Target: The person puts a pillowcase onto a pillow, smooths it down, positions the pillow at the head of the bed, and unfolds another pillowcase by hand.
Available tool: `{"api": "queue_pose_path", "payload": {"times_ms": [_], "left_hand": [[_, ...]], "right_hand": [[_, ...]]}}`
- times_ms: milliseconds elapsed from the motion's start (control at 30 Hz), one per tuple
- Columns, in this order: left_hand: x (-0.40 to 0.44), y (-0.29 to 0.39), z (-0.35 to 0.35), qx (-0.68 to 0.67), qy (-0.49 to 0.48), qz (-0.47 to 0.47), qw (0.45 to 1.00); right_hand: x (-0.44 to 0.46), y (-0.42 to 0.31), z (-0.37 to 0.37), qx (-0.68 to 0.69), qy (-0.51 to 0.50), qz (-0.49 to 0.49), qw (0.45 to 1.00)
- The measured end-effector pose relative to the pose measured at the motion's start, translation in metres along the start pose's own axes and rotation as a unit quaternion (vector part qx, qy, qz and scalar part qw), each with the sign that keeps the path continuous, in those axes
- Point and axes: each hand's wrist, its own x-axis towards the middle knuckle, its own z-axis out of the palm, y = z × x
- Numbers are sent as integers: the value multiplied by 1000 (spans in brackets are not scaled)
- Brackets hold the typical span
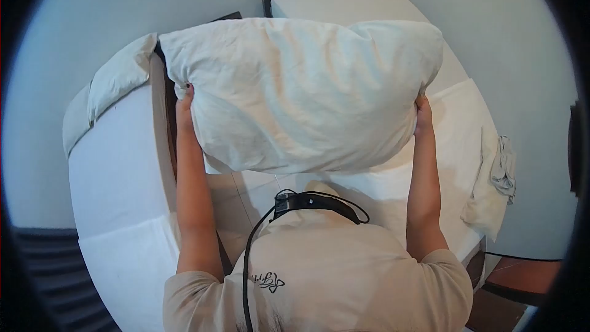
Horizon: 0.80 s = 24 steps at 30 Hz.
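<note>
A large white pillow [307,95] is held up in front of me, spread wide between both hands. Its cloth is creased and sags a little along the lower edge. My left hand [185,98] grips the pillow's left end, thumb showing on the near side and the other fingers hidden behind it. At the opposite end, my right hand [422,115] is closed on the pillow's edge, with its fingers mostly out of sight. The pillow covers part of the bed behind it.
On the left is a bed [123,172] with white pillows [123,77] at its head. Another white-sheeted bed [455,123] stands to the right, with crumpled cloths [495,178] on its far side. Tiled floor [236,203] lies between them. A black cable [247,270] hangs over my shirt.
</note>
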Motion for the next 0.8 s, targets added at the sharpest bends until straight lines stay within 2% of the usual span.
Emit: {"api": "queue_pose_path", "payload": {"times_ms": [167,233,300,367,400,467,600,733,800], "left_hand": [[138,-34,-25,61,-6,4,998],[156,-53,10,136,27,-15,990],[205,-76,12,118,22,-5,993],[252,-86,19,80,37,-50,995],[270,-87,26,93,64,-57,992],[302,-93,45,88,75,-64,991],[382,-99,48,46,91,-81,991],[471,-115,37,16,82,-79,993],[527,-125,29,-2,70,-113,991]], "right_hand": [[64,22,9,-14,37,8,999],[93,31,-22,-32,40,4,999],[146,40,-29,-55,49,2,997],[199,47,-27,-91,116,-5,989],[224,48,-27,-84,119,-3,989],[272,39,-35,-135,69,-5,988],[369,8,3,-161,78,19,984],[465,-4,27,-149,60,-17,987],[505,-3,35,-140,61,-20,988]]}}
